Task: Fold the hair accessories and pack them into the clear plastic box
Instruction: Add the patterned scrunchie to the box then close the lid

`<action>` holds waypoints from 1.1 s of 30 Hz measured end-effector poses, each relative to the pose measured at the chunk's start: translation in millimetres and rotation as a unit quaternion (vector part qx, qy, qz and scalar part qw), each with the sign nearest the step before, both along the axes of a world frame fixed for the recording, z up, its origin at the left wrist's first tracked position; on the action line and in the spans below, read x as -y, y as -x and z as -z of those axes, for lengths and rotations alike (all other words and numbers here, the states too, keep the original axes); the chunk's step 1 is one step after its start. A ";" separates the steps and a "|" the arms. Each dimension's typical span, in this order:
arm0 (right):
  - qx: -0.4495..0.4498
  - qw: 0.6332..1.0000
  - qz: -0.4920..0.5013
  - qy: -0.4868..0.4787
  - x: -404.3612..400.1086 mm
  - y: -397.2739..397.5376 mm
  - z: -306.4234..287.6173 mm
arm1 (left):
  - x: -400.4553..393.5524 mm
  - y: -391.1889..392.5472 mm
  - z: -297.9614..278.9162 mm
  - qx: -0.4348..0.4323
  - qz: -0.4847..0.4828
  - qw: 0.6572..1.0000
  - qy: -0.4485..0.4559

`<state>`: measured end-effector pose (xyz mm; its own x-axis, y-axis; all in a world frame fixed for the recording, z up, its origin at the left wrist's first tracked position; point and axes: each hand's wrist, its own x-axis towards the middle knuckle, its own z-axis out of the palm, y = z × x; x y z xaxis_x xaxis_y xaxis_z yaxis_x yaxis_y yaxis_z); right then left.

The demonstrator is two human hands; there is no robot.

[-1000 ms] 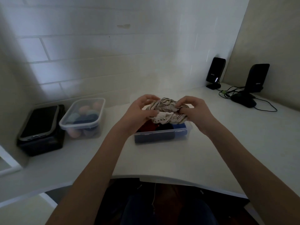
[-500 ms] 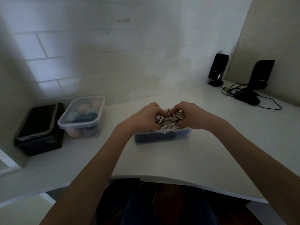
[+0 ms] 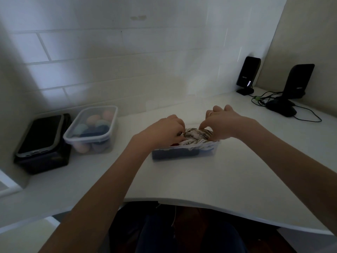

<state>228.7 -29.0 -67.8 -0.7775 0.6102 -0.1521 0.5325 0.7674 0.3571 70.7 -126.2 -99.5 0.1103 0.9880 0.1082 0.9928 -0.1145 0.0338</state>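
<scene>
A clear plastic box point(image 3: 184, 153) sits on the white desk in front of me. It holds dark blue and red fabric pieces. A folded white hair accessory with dark stripes point(image 3: 196, 136) lies on top of them, rising just above the rim. My left hand point(image 3: 165, 131) presses its fingertips down on the accessory's left end. My right hand point(image 3: 223, 123) pinches the right end with thumb and forefinger, its other fingers lifted; a ring shows on one finger.
A second clear box point(image 3: 91, 129) with pastel and blue pieces stands at the left. Beside it a phone point(image 3: 39, 135) lies on a black box. Two black speakers point(image 3: 248, 74) point(image 3: 296, 83) with cables stand at the back right. The desk's curved front edge point(image 3: 200, 201) is near me.
Both hands have lowered the striped accessory from above the box down into it. It went from stretched between my hands to bunched and pressed onto the other pieces.
</scene>
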 end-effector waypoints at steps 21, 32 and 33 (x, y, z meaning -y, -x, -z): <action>0.040 0.988 -0.007 0.152 -9.0 4.5 -28.7 | -2.4 -9.7 -9.1 -0.037 -0.076 0.991 0.107; 0.132 0.989 -0.063 -0.028 -6.2 9.2 -14.6 | -6.0 -9.3 -6.3 -0.052 -0.089 0.989 0.109; 0.143 0.988 -0.051 -0.038 -4.3 11.5 -11.8 | -6.5 -9.7 -5.9 -0.054 -0.091 0.988 0.109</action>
